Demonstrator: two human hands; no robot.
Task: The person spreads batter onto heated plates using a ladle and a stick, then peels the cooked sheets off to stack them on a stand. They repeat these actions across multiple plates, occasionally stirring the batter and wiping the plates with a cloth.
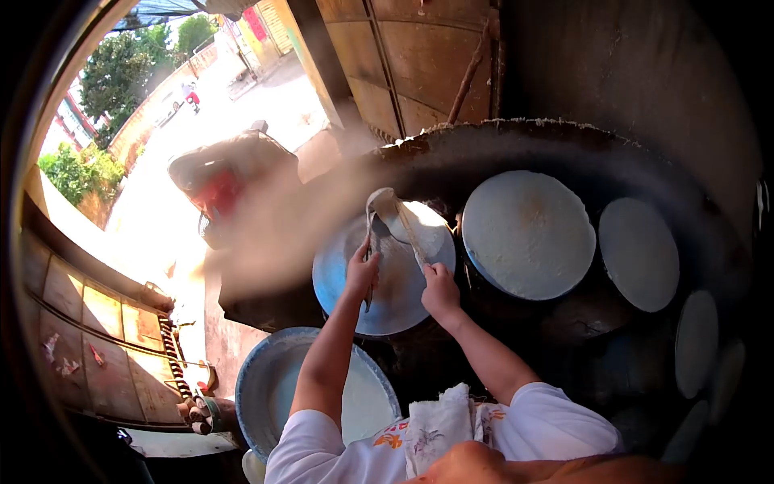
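Note:
Over a round griddle (329, 278) partly coated with white batter (427, 230), my two hands work close together. My left hand (363, 270) is closed round the long handle of a ladle (382, 199), whose pale-coated bowl points away from me. Fingers wrapped, my right hand (439, 289) grips a slim batter-coated stick (413, 240) that slants up to the ladle's bowl. Their far ends overlap in this view, above the griddle's far half. Nearer my body, a large blue-rimmed basin (256, 363) holds pale liquid batter.
On the right, a large griddle (528, 234) carries a white round sheet, with a smaller white-topped one (639, 254) beyond it. Several more curve down the right side. Steam blurs the left. A covered vehicle (234, 173) stands outside; bundled wood (201, 411) lies lower left.

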